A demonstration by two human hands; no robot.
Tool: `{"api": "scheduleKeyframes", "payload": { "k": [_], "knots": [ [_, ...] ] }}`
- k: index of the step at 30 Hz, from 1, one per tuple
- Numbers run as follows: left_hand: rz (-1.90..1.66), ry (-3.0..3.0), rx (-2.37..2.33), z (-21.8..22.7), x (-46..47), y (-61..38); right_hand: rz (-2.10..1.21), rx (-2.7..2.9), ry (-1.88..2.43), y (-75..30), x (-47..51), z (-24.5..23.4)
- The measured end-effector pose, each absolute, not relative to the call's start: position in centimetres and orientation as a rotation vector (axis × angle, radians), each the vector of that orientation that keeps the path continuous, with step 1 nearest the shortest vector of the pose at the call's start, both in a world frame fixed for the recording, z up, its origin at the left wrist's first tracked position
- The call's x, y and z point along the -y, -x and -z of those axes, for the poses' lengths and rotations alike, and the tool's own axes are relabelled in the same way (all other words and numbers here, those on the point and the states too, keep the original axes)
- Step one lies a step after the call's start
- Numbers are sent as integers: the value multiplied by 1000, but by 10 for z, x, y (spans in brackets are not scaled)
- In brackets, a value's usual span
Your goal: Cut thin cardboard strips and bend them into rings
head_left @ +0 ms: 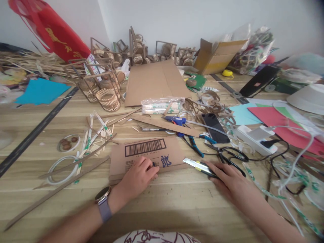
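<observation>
My left hand (139, 175), with a watch on its wrist, rests over the front edge of a printed cardboard piece (146, 145). Its fingers are curled together, and whatever is between them, if anything, is hidden. The cardboard bears a barcode and blue lettering. To the right, my right hand (225, 175) is closed around the handle of a utility knife (199, 165). The knife's blade points left, close to the cardboard's right edge. Black-handled scissors (227, 153) lie just beyond my right hand.
Beyond the cardboard are a blue glue gun (177, 121), a cardboard strip (164, 125) and a phone (215, 128). A power strip (258, 138) with cables sits right. Sticks, a white ring (52, 172) and small baskets (107, 99) are left. A large cardboard sheet (157, 81) lies behind.
</observation>
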State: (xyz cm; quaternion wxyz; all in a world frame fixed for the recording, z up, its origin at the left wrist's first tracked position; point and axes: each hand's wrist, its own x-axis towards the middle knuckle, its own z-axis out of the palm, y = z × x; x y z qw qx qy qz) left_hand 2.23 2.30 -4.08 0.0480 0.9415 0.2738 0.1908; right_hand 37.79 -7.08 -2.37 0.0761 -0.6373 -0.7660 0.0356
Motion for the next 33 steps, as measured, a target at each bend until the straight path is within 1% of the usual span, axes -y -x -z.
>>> {"api": "scheduleKeyframes", "payload": {
  "k": [6, 11, 17, 28, 33],
  "knots": [
    [-591, -2869, -838, 41, -23, -23, -179, 2287, 1904, -379, 80, 25],
    [-530, -2870, -862, 39, -22, -24, -273, 2244, 1912, -373, 86, 23],
    [-436, -2931, -897, 34, -22, -27, -209, 2221, 1907, -369, 75, 24],
    [-458, -2937, -880, 40, -22, -27, -143, 2232, 1876, -367, 77, 27],
    [-449, -2941, -887, 39, -22, -28, -174, 2215, 1886, -358, 83, 23]
  ]
}}
